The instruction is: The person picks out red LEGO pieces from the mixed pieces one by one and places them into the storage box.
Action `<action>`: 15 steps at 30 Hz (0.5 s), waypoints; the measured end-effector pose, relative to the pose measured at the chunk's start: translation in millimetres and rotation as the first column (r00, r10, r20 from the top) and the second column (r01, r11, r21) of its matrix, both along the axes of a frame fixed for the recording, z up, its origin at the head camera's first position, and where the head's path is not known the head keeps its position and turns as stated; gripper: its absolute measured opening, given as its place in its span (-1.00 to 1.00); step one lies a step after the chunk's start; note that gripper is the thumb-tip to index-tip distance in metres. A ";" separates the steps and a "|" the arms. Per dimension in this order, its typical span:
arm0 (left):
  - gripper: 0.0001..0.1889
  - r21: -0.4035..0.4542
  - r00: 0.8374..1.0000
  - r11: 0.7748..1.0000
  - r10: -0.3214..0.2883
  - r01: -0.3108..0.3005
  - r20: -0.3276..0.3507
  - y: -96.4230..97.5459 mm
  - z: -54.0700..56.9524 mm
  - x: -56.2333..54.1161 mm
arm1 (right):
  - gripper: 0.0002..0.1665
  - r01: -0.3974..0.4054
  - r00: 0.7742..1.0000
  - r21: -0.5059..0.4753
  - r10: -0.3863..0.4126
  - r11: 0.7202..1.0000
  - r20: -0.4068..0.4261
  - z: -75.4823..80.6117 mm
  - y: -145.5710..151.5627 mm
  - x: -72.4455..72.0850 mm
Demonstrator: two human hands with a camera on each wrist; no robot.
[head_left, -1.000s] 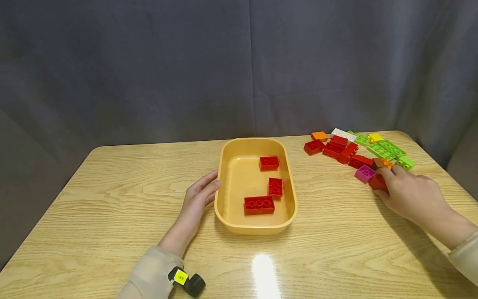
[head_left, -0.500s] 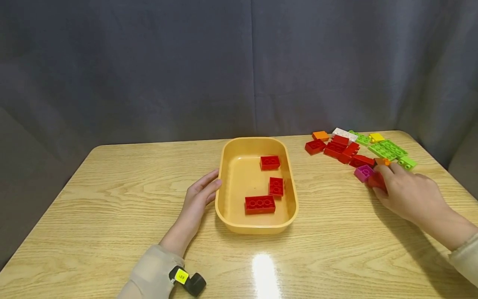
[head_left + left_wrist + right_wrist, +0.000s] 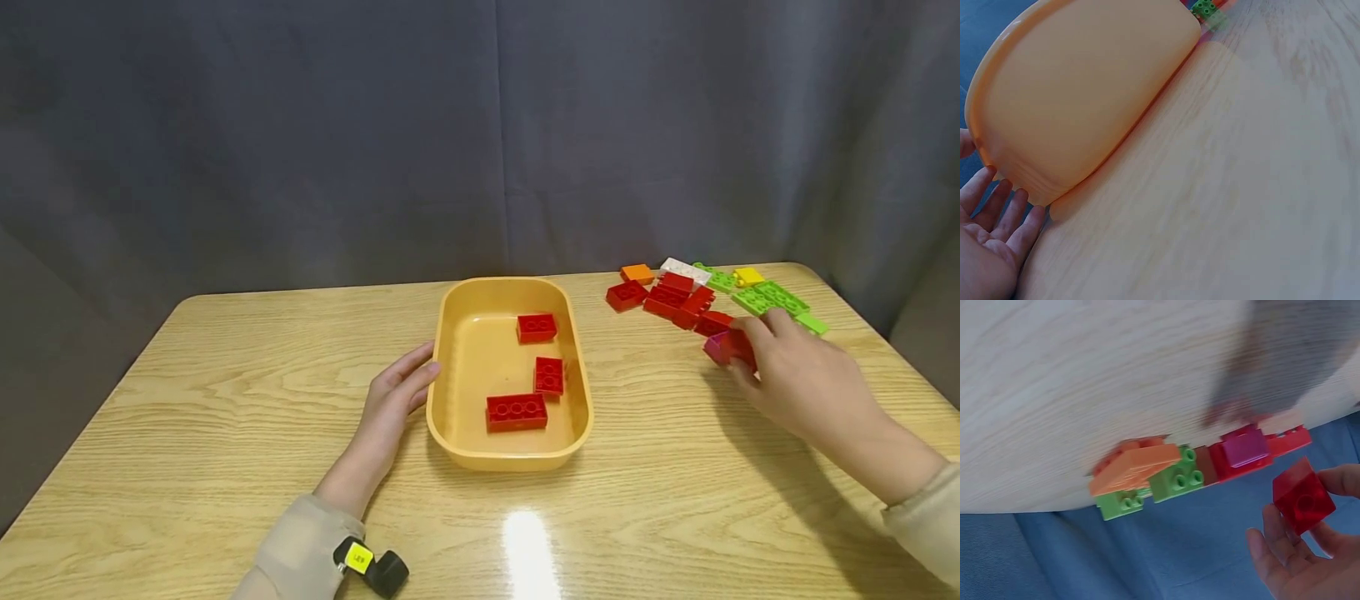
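Note:
A yellow plastic tray (image 3: 480, 457) stands mid-table in the head view with red toy bricks inside, among them a long red brick (image 3: 517, 413) near its front. My left hand (image 3: 393, 392) rests against the tray's left side, its fairly straight fingertips (image 3: 1032, 219) touching the wall. On the right, my right hand (image 3: 810, 379) pinches a red brick (image 3: 1303, 497) between thumb and fingers, lifted off the table in the right wrist view. Just behind that brick lies a magenta brick (image 3: 1245, 447), partly hidden in the head view.
Loose bricks spread along the back right: several red bricks (image 3: 666, 301), an orange brick (image 3: 637, 273), a white brick (image 3: 685, 272), a yellow brick (image 3: 747, 277) and green bricks (image 3: 771, 297). A dark curtain (image 3: 480, 142) hangs behind the wooden table (image 3: 247, 400).
My right hand has risen slightly and moved left, with the red brick now lifted in its fingers. The left hand and the tray keep their place.

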State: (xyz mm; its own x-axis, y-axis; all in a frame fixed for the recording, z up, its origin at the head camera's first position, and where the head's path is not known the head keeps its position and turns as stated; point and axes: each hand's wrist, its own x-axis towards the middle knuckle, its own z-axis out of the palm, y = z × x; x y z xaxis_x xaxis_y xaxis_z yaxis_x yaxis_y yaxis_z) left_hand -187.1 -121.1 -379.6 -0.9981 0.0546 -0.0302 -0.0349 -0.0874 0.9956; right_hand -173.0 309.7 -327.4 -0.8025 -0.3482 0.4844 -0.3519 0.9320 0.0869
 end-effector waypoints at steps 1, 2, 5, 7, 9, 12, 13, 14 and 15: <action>-0.51 -0.001 1.000 1.000 0.000 0.000 0.000 0.1 0.3 0.0 | -0.59 -0.007 1.000 -0.001 0.007 1.000 -0.005 0.5 -1.9 0.1; -0.51 -0.001 1.000 1.000 0.000 0.000 -0.001 -0.1 0.3 0.0 | -0.60 -0.019 1.000 -0.006 0.019 1.000 -0.016 0.4 -4.1 -0.1; -0.51 -0.002 1.000 1.000 0.000 0.000 -0.005 -0.6 0.7 0.4 | -0.61 -0.046 0.998 -0.021 0.045 0.999 -0.038 -0.1 -10.3 -0.3; -0.50 -0.002 1.000 1.000 -0.002 0.002 -0.004 -0.7 0.9 0.6 | -0.62 -0.045 0.998 -0.034 0.044 0.998 -0.035 0.1 -14.7 0.1; -0.50 0.002 1.000 1.000 -0.003 0.003 -0.001 -0.6 0.6 0.2 | -0.61 -0.046 0.999 -0.044 0.045 0.998 -0.028 -0.1 -19.1 0.8; -0.50 0.007 1.000 1.000 -0.005 0.005 0.005 -0.5 0.1 0.0 | -0.59 -0.027 1.000 -0.069 0.027 0.997 -0.001 -0.5 -26.7 2.4; -0.50 0.009 1.000 1.000 -0.004 0.004 0.006 -0.4 -0.3 -0.3 | -0.58 -0.023 1.000 -0.080 0.024 0.997 0.008 -0.7 -29.5 3.1; -0.50 0.010 1.000 1.000 -0.003 0.003 0.007 -0.3 -0.6 -0.5 | -0.57 -0.021 1.000 -0.087 0.022 0.996 0.015 -0.8 -32.5 3.6; -0.51 0.011 1.000 1.000 -0.003 0.002 0.006 0.0 -0.3 -0.4 | -0.57 -0.014 1.000 -0.096 0.017 0.995 0.027 -0.8 -35.5 4.3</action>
State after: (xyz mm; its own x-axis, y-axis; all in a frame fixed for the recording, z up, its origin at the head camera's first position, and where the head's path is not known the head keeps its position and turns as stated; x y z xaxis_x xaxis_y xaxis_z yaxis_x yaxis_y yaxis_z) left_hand -187.4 -121.1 -379.9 -0.9977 0.0574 -0.0358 -0.0414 -0.0982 0.9943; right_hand -168.7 274.1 -328.1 -0.8110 -0.3135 0.4939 -0.3671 0.9301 -0.0124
